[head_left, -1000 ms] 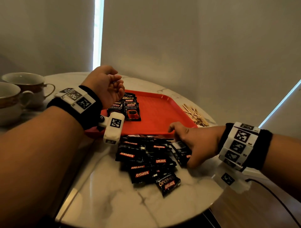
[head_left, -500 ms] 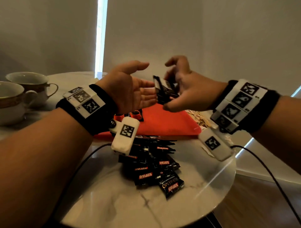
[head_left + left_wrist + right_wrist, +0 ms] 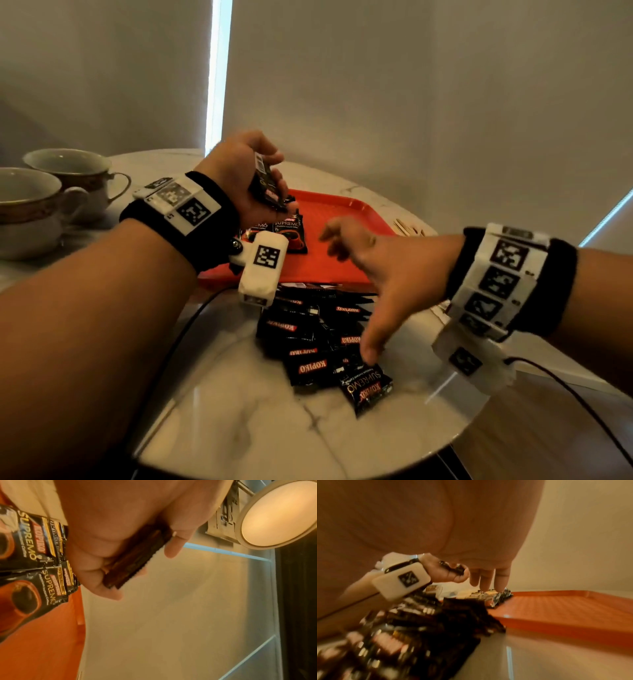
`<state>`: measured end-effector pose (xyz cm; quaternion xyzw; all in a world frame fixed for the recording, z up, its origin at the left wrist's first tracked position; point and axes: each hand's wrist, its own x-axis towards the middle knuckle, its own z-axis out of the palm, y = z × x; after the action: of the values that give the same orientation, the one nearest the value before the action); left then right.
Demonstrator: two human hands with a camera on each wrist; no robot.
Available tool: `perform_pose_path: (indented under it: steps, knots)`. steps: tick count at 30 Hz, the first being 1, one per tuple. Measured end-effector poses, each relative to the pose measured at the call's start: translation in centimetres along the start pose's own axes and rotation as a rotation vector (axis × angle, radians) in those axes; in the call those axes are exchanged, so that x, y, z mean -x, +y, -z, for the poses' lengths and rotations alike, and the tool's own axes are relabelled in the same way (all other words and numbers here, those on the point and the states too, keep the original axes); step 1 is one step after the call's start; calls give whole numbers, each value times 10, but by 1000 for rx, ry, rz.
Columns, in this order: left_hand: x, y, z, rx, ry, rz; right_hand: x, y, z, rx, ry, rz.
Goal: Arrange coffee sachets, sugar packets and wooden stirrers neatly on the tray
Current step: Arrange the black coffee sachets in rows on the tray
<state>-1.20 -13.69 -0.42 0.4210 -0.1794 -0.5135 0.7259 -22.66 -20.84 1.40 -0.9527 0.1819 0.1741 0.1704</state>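
My left hand (image 3: pixel 275 180) hovers over the left part of the red tray (image 3: pixel 342 236) and grips a few black coffee sachets (image 3: pixel 266 186) on edge between thumb and fingers; the left wrist view shows the same held sachets (image 3: pixel 135 561). Below it, several sachets (image 3: pixel 289 233) lie side by side on the tray. My right hand (image 3: pixel 366 281) is empty, its fingers spread over the loose sachet pile (image 3: pixel 315 337) on the marble table, thumb tip touching the pile. Wooden stirrers (image 3: pixel 407 228) lie beyond the tray's right edge. No sugar packets are recognisable.
Two teacups (image 3: pixel 68 178) stand at the far left of the round marble table (image 3: pixel 260 428). One sachet (image 3: pixel 366 387) lies apart at the pile's front. Wrist cables trail over the table's near edge. A wall stands close behind the tray.
Half a second ago my right hand was passing sachets to my left hand above the tray. Now the left holds them alone, lower, and the right has dropped empty to the pile.
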Motion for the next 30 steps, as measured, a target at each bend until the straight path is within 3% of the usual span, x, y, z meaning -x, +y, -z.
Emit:
perform_pose_path:
  steps: [5, 14, 24, 30]
  knots:
    - [-5, -2, 5, 5, 10, -5, -4, 2, -22, 48, -25, -10]
    - [-11, -5, 8, 8, 24, -6, 6, 17, -11, 45, 64, 26]
    - [-6, -7, 5, -46, 60, -9, 6, 38, -5, 139, 266, 44]
    - [-2, -8, 0, -51, -34, 18, 11, 50, 20, 135, 392, -43]
